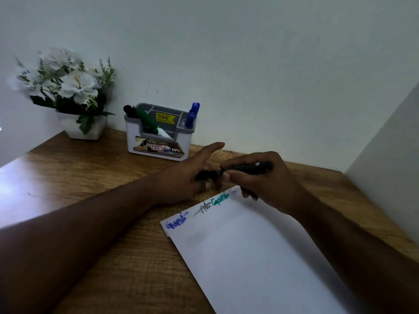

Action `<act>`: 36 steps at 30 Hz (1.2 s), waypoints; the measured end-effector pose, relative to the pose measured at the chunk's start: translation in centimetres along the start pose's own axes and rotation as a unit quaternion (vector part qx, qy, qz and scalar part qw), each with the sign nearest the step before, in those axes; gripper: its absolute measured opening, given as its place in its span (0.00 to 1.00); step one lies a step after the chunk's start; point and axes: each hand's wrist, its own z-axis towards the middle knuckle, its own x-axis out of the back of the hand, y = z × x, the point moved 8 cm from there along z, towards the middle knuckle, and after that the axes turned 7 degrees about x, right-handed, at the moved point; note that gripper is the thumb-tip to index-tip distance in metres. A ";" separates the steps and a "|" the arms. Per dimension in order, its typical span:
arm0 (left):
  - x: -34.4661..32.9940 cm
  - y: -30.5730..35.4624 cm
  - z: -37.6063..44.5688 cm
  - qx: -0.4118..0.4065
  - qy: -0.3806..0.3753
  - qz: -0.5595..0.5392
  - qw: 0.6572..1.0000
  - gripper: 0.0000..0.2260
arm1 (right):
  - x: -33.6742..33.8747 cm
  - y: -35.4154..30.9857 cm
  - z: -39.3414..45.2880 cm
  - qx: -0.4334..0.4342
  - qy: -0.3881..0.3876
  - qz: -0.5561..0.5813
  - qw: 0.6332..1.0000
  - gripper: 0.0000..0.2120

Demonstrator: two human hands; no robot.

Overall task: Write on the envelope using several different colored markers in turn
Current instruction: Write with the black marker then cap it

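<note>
A white envelope (249, 252) lies slanted on the wooden desk (127, 257), with words in blue, black, green and thin dark ink along its far edge. Just beyond that edge my right hand (269, 184) grips a black marker (247, 168) held level. My left hand (192, 175) meets the marker's left end, thumb and lower fingers closed on its black cap while the index finger points away. A grey and white pen holder (158, 134) behind the hands holds a green marker (147, 121), a black marker (129, 111) and two blue markers (192, 115).
A white pot of white flowers (68, 87) stands at the back left, against the pale wall. A side wall (390, 155) closes the desk on the right. Bright glare falls on the desk's left edge.
</note>
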 end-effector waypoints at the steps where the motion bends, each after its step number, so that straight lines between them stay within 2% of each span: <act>1: 0.0 0.0 0.1 -0.001 0.000 0.003 1.000 0.38 | 0.0 -0.1 0.2 0.002 -0.003 -0.003 1.000 0.06; 6: -0.3 -0.1 0.3 -0.018 -0.005 0.018 1.000 0.36 | -2.0 -1.0 1.3 0.024 -0.048 -0.028 0.998 0.08; 13: 0.4 -0.6 0.6 -0.010 0.007 -0.004 1.000 0.36 | -3.2 -0.3 2.2 0.032 -0.007 0.033 0.999 0.06; 20: 0.8 0.2 -0.3 0.012 0.006 -0.034 0.999 0.35 | -3.9 -0.3 2.0 0.029 0.066 -0.021 0.997 0.02; 22: 1.0 0.9 -1.0 0.015 0.006 -0.084 0.996 0.37 | -4.6 -1.2 2.6 0.024 0.078 -0.059 0.995 0.03; 25: 1.8 0.9 -2.0 0.025 0.023 -0.124 0.992 0.42 | -5.3 -2.2 3.7 -0.013 0.017 -0.110 0.994 0.05; 27: 2.4 0.5 -2.5 0.039 0.037 -0.160 0.986 0.47 | -4.4 -2.4 3.6 -0.047 0.013 -0.078 0.996 0.05; 29: 2.5 0.3 -2.9 0.059 0.034 -0.200 0.977 0.49 | -2.8 -2.3 2.9 -0.073 0.046 -0.035 0.996 0.08; 31: 2.2 0.1 -3.0 0.069 0.029 -0.195 0.978 0.48 | -1.6 -2.1 2.1 -0.094 0.063 -0.035 0.993 0.12; 34: 2.0 -0.5 -2.8 0.070 0.033 -0.187 0.979 0.40 | -0.9 -1.7 2.3 -0.125 0.039 -0.106 0.986 0.21; 36: 2.2 -0.9 -2.7 0.072 0.044 -0.180 0.980 0.33 | -1.0 -1.0 3.0 -0.144 0.020 -0.148 0.978 0.14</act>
